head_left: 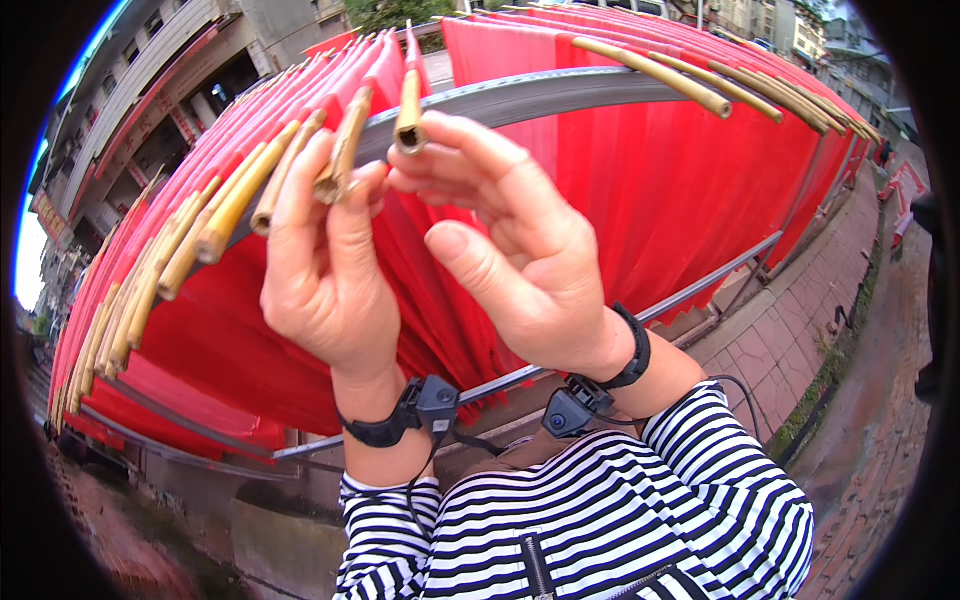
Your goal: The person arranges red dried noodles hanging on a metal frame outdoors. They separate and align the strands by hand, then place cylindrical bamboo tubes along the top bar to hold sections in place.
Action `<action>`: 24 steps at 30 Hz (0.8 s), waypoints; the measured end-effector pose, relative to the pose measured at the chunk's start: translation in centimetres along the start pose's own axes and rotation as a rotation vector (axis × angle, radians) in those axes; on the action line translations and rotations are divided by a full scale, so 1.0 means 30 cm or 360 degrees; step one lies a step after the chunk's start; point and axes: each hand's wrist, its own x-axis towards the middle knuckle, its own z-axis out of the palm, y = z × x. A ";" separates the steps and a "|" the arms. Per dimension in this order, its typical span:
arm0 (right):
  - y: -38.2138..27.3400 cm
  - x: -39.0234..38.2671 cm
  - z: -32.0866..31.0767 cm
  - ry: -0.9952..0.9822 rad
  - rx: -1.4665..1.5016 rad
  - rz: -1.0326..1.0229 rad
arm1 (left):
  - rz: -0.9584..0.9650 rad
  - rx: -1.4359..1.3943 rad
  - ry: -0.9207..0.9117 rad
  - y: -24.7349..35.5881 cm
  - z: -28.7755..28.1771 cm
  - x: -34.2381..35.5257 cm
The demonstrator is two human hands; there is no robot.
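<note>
Red cloth [620, 200] hangs in long sheets from rows of bamboo poles laid across a metal rail [520, 95]. My left hand [335, 290] is closed, thumb and fingers around the hollow end of one bamboo pole [350, 135]. Just to its right, another bamboo pole [411, 100] points its open end toward me. The curved fingers of my right hand [535, 250] are at that end and seem to touch it, while the thumb stands well apart. Part of the left fingers is hidden behind the held pole.
Several more bamboo poles [232, 205] jut out along the rail on the left, others [670, 80] on the right. A lower metal bar [700, 285] runs below the cloth. Tiled paving [770, 330] lies to the right, and a building [190, 80] stands far left.
</note>
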 end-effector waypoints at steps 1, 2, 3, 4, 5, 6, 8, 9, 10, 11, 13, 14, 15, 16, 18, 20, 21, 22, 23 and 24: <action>0.008 -0.006 0.000 0.0115 -0.0045 -0.0031 | -0.0024 0.0006 -0.0002 0.004 -0.001 -0.003; 0.011 -0.016 -0.010 0.0163 -0.0050 -0.0042 | -0.0057 0.0019 -0.0002 0.006 -0.002 -0.004; -0.005 -0.038 -0.043 0.0092 -0.0128 0.0090 | -0.0046 -0.0009 0.0006 0.004 0.002 -0.004; -0.026 -0.061 -0.087 0.0022 -0.0181 0.0227 | -0.0034 -0.0024 -0.0008 0.001 0.002 -0.004; -0.037 -0.080 -0.123 0.0076 -0.0219 0.0276 | -0.0028 -0.0013 -0.0012 0.000 0.002 -0.006; -0.038 -0.090 -0.161 0.0172 -0.0288 0.0283 | -0.0019 0.0003 -0.0015 -0.002 0.001 -0.008; -0.046 -0.107 -0.242 0.0406 -0.0303 0.0225 | 0.0033 0.0067 0.0006 -0.003 0.003 -0.020; -0.051 -0.110 -0.285 0.0559 -0.0285 0.0207 | 0.0060 0.0101 0.0016 -0.002 0.004 -0.026; -0.059 -0.109 -0.331 0.0653 -0.0279 0.0224 | 0.0104 0.0075 0.0035 0.000 0.004 -0.033; -0.069 -0.110 -0.370 0.0770 -0.0261 0.0218 | 0.0147 0.0048 0.0053 0.004 0.003 -0.041; -0.090 -0.107 -0.445 0.0849 -0.0385 0.0172 | 0.0183 0.0060 0.0140 0.013 0.009 -0.065; -0.101 -0.106 -0.474 0.0877 -0.0443 0.0158 | 0.0253 0.0107 0.0159 0.017 0.008 -0.071; -0.109 -0.105 -0.497 0.0806 -0.0429 0.0162 | 0.0312 0.0117 0.0167 0.019 0.008 -0.076; -0.112 -0.110 -0.508 0.0761 -0.0463 0.0161 | 0.0373 0.0127 0.0174 0.021 0.007 -0.080; -0.114 -0.117 -0.521 0.0657 -0.0530 0.0168 | 0.0394 0.0088 0.0181 0.023 0.006 -0.091; -0.129 -0.116 -0.552 0.0667 -0.0508 0.0200 | 0.0385 0.0050 0.0179 0.024 0.011 -0.108; -0.134 -0.113 -0.565 0.0687 -0.0509 0.0240 | 0.0369 0.0052 0.0173 0.021 0.019 -0.119; -0.136 -0.110 -0.575 0.0654 -0.0517 0.0225 | 0.0300 0.0110 0.0203 0.019 0.030 -0.135; -0.138 -0.106 -0.583 0.0648 -0.0539 0.0224 | 0.0256 0.0145 0.0181 0.019 0.036 -0.149; -0.140 -0.102 -0.590 0.0643 -0.0560 0.0221 | 0.0197 0.0200 0.0174 0.021 0.043 -0.161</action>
